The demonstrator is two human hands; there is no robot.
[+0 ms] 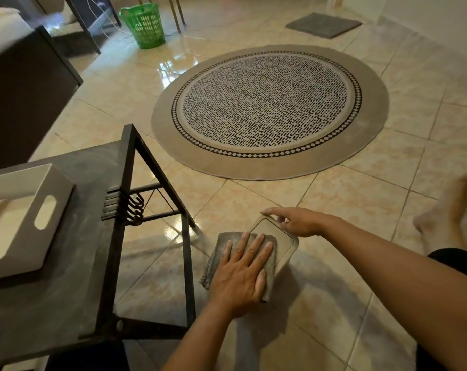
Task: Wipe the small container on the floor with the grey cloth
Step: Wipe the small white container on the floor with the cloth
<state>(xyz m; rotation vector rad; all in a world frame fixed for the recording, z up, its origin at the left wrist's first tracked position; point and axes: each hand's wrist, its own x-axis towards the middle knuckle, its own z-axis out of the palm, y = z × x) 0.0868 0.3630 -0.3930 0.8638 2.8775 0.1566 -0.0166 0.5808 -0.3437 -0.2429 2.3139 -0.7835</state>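
Low in the frame's centre, the small container [273, 238] lies on the floor [361, 199]. Left hand [244, 274], fingers spread flat, presses the soft grey cloth [218, 254] onto it; right hand [296, 220], fingers loosely apart, steadies the far rim. It looks light, stiff and likely to slide.

You sit on a shiny tan tile floor [334, 199]. A big round rug [269, 108] lies ahead of you. A green basket [144, 24] and a small grey mat [323, 24] are far back. A dark desk [74, 236] with a white tray [26, 218] is on your left
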